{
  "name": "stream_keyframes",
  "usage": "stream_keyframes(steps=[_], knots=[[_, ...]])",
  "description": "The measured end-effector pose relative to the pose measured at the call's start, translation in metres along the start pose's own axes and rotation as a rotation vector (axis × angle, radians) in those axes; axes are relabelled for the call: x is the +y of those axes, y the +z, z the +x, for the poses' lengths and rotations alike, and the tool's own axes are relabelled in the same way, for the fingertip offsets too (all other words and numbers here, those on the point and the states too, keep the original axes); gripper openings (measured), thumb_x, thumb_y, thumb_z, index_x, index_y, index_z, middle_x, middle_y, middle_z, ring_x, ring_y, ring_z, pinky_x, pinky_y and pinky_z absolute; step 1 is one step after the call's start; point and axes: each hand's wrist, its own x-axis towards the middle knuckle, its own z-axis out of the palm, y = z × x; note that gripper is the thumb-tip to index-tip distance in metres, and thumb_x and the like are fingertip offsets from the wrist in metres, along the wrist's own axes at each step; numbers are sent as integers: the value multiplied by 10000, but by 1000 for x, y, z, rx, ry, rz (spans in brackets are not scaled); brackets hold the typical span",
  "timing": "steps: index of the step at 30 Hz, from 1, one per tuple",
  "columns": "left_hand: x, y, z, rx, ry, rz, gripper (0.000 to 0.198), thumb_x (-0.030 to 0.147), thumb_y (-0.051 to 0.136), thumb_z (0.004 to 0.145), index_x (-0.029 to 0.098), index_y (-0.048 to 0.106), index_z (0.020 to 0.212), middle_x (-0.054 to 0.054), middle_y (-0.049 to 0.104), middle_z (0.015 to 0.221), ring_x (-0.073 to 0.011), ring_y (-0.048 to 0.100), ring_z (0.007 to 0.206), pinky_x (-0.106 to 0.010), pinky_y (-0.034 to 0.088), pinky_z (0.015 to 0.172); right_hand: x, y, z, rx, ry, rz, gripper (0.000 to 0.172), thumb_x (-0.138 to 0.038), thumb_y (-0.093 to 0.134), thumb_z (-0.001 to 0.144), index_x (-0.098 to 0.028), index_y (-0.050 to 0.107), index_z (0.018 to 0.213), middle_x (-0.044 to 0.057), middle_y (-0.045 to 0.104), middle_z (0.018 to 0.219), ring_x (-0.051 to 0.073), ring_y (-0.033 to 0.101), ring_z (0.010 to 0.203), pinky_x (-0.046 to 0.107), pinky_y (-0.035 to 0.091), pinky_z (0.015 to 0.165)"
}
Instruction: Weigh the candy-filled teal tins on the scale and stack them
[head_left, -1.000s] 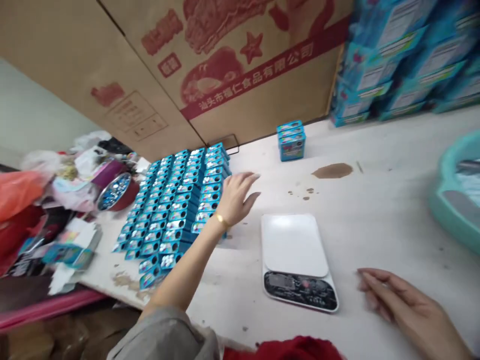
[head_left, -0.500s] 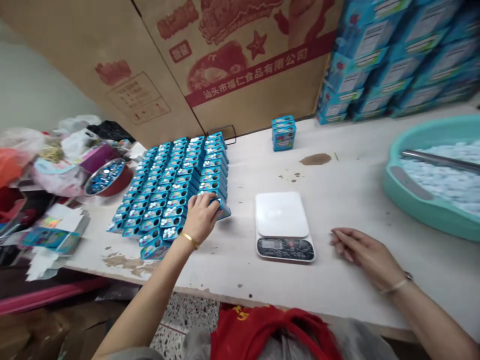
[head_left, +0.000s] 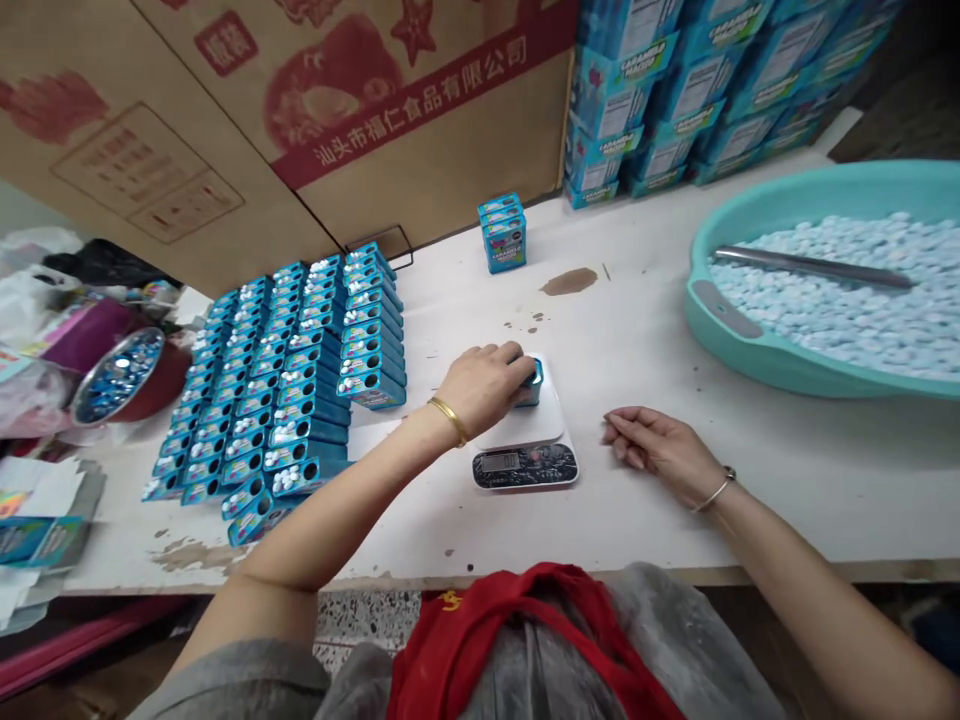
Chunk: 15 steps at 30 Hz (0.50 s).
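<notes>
My left hand [head_left: 486, 388] grips a small blue candy box [head_left: 532, 385] at the white kitchen scale [head_left: 525, 440]. Most of that box is hidden behind my fingers, and I cannot tell whether it rests fully on the scale. My right hand [head_left: 656, 445] lies to the right of the scale, thumb and fingers drawn together; whether something small is between them cannot be made out. Left of the scale stand rows of blue candy boxes [head_left: 304, 375] with round holes on top, many showing white candies.
A turquoise basin [head_left: 795, 352] of pale candies, with a metal scoop [head_left: 814, 266] lying in it, stands at the right. Several boxes [head_left: 504, 240] sit behind the scale. Stacked blue cartons [head_left: 637, 90] and a big cardboard box [head_left: 420, 130] line the back. A red bowl [head_left: 154, 378] is far left.
My left hand has carried a candy box from the front of the nearest row rightward to the scale. My right hand keeps its pose beside the scale. The view has shifted right.
</notes>
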Motion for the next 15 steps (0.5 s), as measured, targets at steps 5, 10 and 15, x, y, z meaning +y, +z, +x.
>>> stream_keyframes(steps=[5, 10, 15], knots=[[-19, 8, -36, 401, -187, -399, 343, 430, 572, 827, 179, 520, 1055, -73, 593, 1064, -168, 576, 931, -292, 462, 782, -5, -5, -2, -3, 13, -33, 324, -412, 750, 647, -165, 618, 811, 32, 653, 735, 71, 503, 514, 192, 333, 404], [-30, 75, -101, 400, -681, -738, 183, 350, 556, 830, 173, 553, 878, -4, 598, 779, -95, 553, 646, -218, 443, 602, -6, -10, -2, 10, 51, -36, 251, -358, 743, 672, -174, 635, 803, 32, 665, 759, 71, 520, 546, 177, 351, 417], [-15, 129, -134, 357, -875, -887, 182, 320, 566, 799, 169, 565, 900, -11, 598, 799, -101, 542, 668, -221, 450, 620, -9, -9, -6, 10, 77, -35, 198, -300, 732, 694, -191, 661, 842, 35, 690, 819, 82, 560, 603, 184, 418, 481]])
